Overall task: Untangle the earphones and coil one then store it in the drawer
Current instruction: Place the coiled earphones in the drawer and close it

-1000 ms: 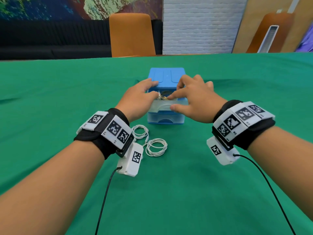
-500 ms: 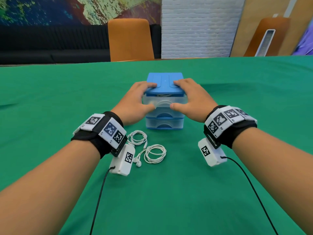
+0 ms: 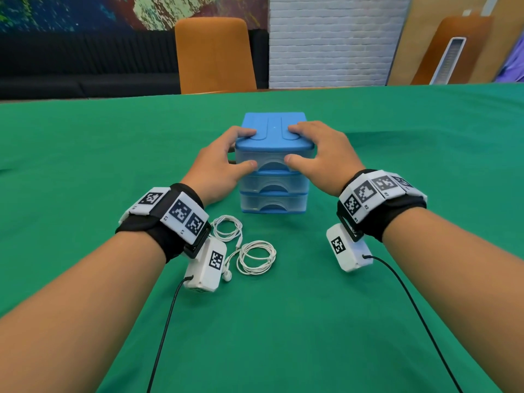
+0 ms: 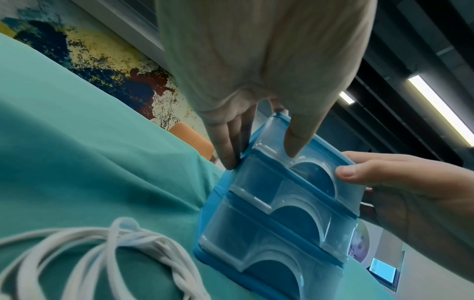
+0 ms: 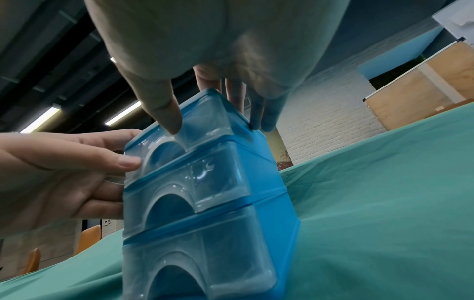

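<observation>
A blue drawer unit (image 3: 273,129) with three translucent drawers stands mid-table, all drawers pushed in. My left hand (image 3: 246,148) lies over its top left corner, and the thumb (image 4: 297,140) presses the top drawer (image 3: 272,164) front. At the top right corner my right hand (image 3: 295,144) mirrors it, thumb (image 5: 164,113) on the same drawer front. White earphones (image 3: 256,258) lie in loose coils on the cloth just in front of the unit, under my left wrist, and show as thick loops (image 4: 115,253) in the left wrist view. What the top drawer holds cannot be made out.
The green tablecloth (image 3: 368,307) covers the whole table. An orange chair (image 3: 214,55) stands behind the far edge. Black cables run from the wrist cameras (image 3: 205,265) back toward me across the cloth.
One second ago the top drawer stood open with both hands' fingertips at it. It has been pushed shut, and both hands now rest on the unit's top corners. The earphones have not moved.
</observation>
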### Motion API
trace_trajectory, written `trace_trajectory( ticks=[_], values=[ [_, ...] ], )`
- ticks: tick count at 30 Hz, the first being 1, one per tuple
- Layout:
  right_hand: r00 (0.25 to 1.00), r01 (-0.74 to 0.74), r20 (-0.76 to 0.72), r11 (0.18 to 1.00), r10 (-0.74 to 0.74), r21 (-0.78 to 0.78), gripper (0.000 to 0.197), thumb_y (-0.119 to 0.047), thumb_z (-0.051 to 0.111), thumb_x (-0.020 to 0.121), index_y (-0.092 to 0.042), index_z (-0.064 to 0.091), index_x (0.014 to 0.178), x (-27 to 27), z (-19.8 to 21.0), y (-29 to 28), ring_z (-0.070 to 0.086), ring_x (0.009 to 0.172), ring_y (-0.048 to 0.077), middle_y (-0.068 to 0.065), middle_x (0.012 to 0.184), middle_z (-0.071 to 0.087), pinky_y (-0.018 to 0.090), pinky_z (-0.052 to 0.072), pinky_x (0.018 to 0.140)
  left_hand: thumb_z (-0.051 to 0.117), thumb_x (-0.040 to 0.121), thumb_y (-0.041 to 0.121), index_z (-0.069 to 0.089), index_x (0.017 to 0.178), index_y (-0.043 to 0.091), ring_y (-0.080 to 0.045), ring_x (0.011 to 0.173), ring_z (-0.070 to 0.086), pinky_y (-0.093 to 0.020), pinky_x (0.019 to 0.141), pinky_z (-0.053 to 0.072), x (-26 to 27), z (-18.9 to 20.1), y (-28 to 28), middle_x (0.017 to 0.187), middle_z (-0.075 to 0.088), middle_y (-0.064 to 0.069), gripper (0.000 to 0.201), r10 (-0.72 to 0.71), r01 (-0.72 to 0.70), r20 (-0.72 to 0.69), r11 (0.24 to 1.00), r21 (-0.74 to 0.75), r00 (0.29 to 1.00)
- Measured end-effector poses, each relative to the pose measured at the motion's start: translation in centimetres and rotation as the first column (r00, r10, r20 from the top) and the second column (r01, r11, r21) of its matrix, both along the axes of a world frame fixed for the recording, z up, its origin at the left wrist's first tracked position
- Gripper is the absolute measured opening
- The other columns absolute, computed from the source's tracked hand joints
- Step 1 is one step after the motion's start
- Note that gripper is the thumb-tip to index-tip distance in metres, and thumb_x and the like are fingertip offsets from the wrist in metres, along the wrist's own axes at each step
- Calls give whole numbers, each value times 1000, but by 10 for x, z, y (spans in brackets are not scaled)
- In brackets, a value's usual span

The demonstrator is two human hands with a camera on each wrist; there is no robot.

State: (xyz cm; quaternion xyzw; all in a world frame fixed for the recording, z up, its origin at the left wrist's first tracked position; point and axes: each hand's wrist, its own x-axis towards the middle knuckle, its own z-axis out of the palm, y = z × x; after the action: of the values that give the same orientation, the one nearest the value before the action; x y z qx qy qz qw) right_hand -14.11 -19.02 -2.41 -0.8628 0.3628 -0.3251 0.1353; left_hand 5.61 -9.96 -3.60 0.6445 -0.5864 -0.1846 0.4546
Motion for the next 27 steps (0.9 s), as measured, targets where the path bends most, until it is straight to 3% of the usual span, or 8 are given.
trace_trajectory(
  ticks=[4,10,17,22,24,27],
  values=[
    [1000,-6,0,1000,6,-3,58,-31,72,84,-14,58,137,-1,0,-1,53,125,21,3,137,58,22,32,106,74,88,20,58,125,41,-19,107,65,-41,98,53,3,2,-1,127,63,3,46,4,-4,-14,1000,-3,1000],
    [1000,8,25,1000,-8,3,56,-30,72,84,-13,59,136,1,-1,0,54,125,21,4,136,58,24,33,108,72,90,19,58,124,41,-17,116,61,-42,98,53,1,-1,-3,124,65,5,43,14,-14,-21,1000,-17,1000],
    [1000,21,6,1000,-21,16,56,-30,71,86,-15,57,138,2,0,4,52,126,19,2,139,56,22,32,106,70,91,21,56,126,42,-16,113,62,-41,97,54,1,0,-2,123,64,4,43,20,-20,-4,1000,3,1000],
    [995,21,-99,999,-18,29,61,-34,69,89,-16,51,144,-1,9,5,48,133,21,2,147,50,30,33,114,67,93,22,48,139,39,-15,112,58,-26,88,46,-6,5,6,123,59,6,53,44,-45,34,998,46,998],
    [989,27,-148,999,-21,38,62,-37,65,91,-17,47,146,-2,13,6,45,136,20,0,150,47,32,32,115,67,93,24,46,140,37,-17,102,62,-27,80,47,-10,4,11,112,60,6,53,121,-121,-11,992,42,993],
    [980,46,-193,998,-36,49,61,-38,60,93,-19,43,148,0,17,9,43,137,21,-1,151,45,32,32,113,67,91,25,49,132,28,-25,87,63,-40,81,54,-15,2,18,93,58,1,44,250,-239,-198,968,79,948]
  ],
)
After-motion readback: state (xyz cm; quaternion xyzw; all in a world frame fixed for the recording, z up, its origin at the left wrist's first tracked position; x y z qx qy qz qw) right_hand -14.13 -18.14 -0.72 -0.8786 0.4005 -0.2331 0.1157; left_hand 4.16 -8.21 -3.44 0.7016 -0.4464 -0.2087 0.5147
